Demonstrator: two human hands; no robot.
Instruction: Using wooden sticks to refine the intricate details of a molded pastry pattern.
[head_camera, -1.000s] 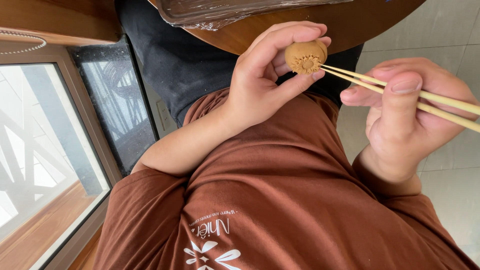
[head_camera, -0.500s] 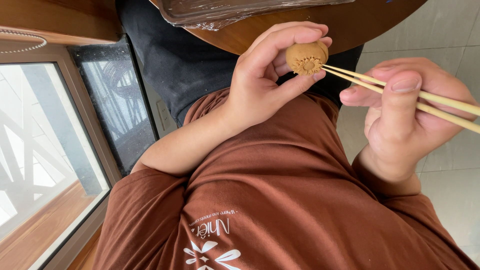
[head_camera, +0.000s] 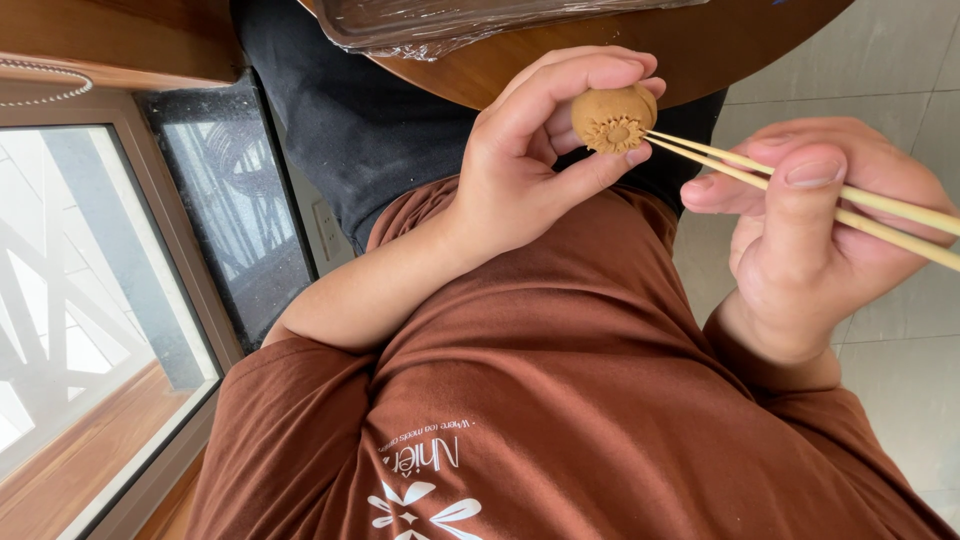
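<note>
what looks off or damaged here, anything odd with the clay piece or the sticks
Nothing stands out. The left hand holds the round clay piece, its petal pattern unbroken; the right hand holds two thin sticks, tips at its face. Nothing spilled.

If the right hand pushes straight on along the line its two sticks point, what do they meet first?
Probably the clay ball itself: the stick tips in the right hand already sit at its flower-patterned face, with the left hand gripping it just behind. Depth is hard to judge.
</note>
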